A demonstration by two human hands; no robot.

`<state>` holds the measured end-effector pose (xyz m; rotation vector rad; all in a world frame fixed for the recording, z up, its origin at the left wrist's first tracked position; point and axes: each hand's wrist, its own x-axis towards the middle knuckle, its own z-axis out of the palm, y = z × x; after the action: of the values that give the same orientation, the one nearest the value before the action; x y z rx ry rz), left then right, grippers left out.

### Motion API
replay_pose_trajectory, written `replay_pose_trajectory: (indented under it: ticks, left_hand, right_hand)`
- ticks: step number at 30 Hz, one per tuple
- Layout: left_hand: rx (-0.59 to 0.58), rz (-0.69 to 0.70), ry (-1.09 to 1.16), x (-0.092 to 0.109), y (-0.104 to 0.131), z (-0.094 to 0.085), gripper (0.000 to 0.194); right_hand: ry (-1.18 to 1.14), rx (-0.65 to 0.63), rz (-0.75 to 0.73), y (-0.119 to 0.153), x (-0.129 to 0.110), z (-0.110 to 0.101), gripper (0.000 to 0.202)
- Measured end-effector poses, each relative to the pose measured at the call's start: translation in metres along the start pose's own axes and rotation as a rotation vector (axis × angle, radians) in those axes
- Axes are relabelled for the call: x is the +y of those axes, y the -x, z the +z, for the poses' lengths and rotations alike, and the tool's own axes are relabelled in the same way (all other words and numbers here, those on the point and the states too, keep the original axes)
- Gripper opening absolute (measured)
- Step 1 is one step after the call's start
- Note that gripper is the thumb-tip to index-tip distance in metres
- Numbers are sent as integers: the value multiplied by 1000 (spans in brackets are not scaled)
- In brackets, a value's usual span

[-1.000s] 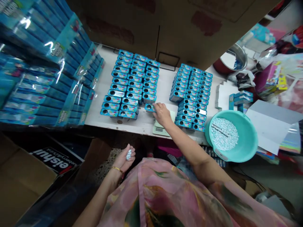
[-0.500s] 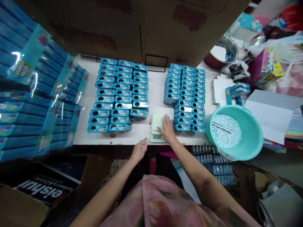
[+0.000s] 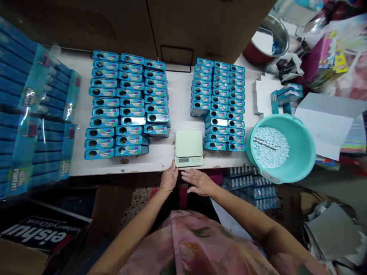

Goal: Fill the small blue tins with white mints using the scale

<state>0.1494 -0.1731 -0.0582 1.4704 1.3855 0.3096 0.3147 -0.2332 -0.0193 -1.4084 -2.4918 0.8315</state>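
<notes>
A pale green kitchen scale [image 3: 189, 145] lies at the front edge of the white table, its dark display facing me and nothing on its plate. My left hand [image 3: 169, 177] is at the scale's lower left corner, fingers closed together; what they hold, if anything, is too small to name. Just below the scale, my right hand [image 3: 199, 181] hovers with its fingers stretched out, holding nothing. Blue tins with dark round holes stand in packed rows left of the scale [image 3: 103, 122] and right of it [image 3: 220, 106].
On the right, a turquoise tub [image 3: 301, 156] holds small white pieces and a dark strip. Behind it are white boxes [image 3: 265, 95] and a red metal pot [image 3: 258, 53]. Wrapped blue packs [image 3: 31, 103] are stacked at the left. A brown cardboard wall [image 3: 120, 26] borders the back.
My right hand has come off the scale's right side and down to its front edge. My left hand has moved up to the scale's corner. The view has shifted.
</notes>
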Motion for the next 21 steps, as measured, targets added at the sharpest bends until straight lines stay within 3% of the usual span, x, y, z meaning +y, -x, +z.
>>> replay_pose_trajectory:
  ticks: [3, 7, 9, 13, 16, 18, 19, 21]
  left_hand:
    - [-33, 98, -185, -4, -2, -4, 50]
    - [-153, 158, -230, -9, -9, -15, 48]
    - [-214, 174, -165, -12, -13, -22, 48]
    - [-326, 164, -33, -13, -23, -35, 48]
    - [-354, 111, -18, -10, -28, -40, 49]
    - [-381, 97, 12, -7, -30, -41, 48]
    - [-398, 92, 30, -7, -31, -41, 48]
    - [-421, 79, 50, -7, -32, -42, 48]
  right_hand:
    - [63, 159, 285, 4, 1, 8, 63]
    - [102, 294, 575, -29, -14, 35, 71]
    - [61, 310, 562, -42, -25, 43, 69]
    - [-106, 315, 358, -39, -33, 36, 39]
    - [-80, 404, 502, -32, -32, 30, 38]
    - [-9, 437, 639, -35, -34, 33, 49]
    - [2, 425, 648, -38, -35, 35, 54]
    - [-41, 378, 524, -44, -37, 40, 54]
